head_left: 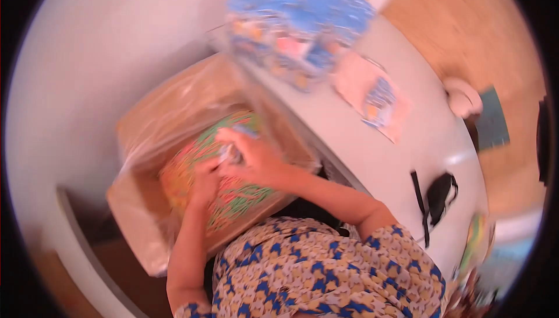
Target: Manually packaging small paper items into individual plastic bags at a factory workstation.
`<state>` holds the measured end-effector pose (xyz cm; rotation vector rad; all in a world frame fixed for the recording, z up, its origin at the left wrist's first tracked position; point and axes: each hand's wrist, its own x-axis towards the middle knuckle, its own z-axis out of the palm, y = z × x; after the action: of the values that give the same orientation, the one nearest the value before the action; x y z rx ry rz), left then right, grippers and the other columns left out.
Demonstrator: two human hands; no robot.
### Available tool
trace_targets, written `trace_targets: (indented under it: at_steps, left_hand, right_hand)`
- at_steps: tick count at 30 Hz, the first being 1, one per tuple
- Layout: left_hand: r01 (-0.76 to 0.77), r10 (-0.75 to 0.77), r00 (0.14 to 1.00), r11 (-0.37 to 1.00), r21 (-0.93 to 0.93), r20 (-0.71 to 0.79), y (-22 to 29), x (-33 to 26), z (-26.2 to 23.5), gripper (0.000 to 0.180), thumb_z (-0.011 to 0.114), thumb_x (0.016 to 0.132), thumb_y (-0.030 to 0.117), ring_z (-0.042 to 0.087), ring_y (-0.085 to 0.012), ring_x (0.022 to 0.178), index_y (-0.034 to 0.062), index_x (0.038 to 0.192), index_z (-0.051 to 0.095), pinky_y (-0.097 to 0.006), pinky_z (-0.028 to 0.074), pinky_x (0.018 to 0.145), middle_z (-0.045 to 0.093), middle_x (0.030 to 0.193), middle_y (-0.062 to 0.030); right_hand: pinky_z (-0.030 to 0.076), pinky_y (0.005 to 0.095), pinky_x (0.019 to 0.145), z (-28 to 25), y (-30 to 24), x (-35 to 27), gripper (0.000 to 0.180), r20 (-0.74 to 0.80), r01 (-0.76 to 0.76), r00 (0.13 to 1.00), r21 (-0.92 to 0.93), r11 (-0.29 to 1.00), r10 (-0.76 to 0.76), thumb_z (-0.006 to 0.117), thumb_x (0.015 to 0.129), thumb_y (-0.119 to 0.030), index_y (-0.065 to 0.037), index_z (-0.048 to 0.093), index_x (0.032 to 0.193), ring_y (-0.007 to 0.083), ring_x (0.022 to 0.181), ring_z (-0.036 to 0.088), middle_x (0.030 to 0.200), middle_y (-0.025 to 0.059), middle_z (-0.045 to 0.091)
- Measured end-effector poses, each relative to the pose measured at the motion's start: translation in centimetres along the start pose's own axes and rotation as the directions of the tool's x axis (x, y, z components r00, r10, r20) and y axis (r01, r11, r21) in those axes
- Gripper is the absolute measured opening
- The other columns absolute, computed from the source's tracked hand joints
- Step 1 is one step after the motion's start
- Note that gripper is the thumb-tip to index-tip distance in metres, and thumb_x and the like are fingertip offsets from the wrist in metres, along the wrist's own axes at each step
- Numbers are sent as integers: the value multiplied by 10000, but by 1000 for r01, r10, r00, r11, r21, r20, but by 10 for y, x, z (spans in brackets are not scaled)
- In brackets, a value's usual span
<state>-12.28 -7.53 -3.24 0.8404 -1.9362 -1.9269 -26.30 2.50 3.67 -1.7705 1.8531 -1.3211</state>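
Both hands meet over an open cardboard box [137,216] lined with clear plastic. Inside lies a heap of thin strands [247,201] in green, red and orange; blur hides their exact kind. My right hand [253,156] is closed around a small whitish-grey item [231,154], and a bit of blue shows by its fingers. Pressed up against the same item from the left, my left hand [205,179] has its fingers bent inward. Motion smears the item, so its kind cannot be read.
Right of the box, a white table [402,184] carries a pile of blue printed packets [300,12], a pink sheet [355,79] with a blue-and-white packet [379,102], and a black strapped item [439,198]. Beyond the table's edge are a pale pink round object [464,98] and a dark green panel [494,117].
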Motion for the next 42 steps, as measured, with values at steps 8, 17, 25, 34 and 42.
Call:
trace_targets:
  at_steps: [8,17,25,34,42]
  left_hand:
    - [-119,153,980,963,-241,129,-18,-3,23,124,587,847,-4,597,-127,846,-11,954,650,-284,499,776,632,957,-38]
    - [-94,136,976,969,230,-173,-35,6,7,151,614,856,71,599,-106,788,-24,963,665,-255,474,713,650,839,-26]
    - [-77,362,921,529,845,-142,-19,50,28,362,759,693,245,617,-298,875,45,970,638,-434,459,813,657,872,-136]
    - [106,273,894,642,760,-355,-47,83,26,323,785,627,209,641,-276,737,112,904,650,-426,446,688,685,785,-71]
    - [-84,380,884,701,708,-271,-33,75,10,130,661,792,162,630,-248,723,69,874,698,-364,459,670,672,785,-105]
  right_hand:
    - [499,376,813,-11,13,-30,322,-118,201,973,-12,980,-201,635,815,-175,-13,574,1086,316,982,608,1094,157,613]
    - [500,233,635,-227,109,-84,253,-364,-291,907,-172,941,214,529,831,39,-45,659,1030,87,773,594,935,26,652]
    - [446,335,895,-311,147,-99,306,-309,-273,950,-884,380,-37,591,781,31,-18,600,1084,243,1040,552,1115,95,607]
    - [373,405,981,-240,82,-85,340,-272,-114,936,-835,538,-225,630,761,25,-40,599,1093,297,1135,494,1208,108,564]
    - [477,381,813,-101,34,-23,366,-27,208,967,-499,841,-255,655,748,-13,-20,587,1107,312,957,580,1079,147,611]
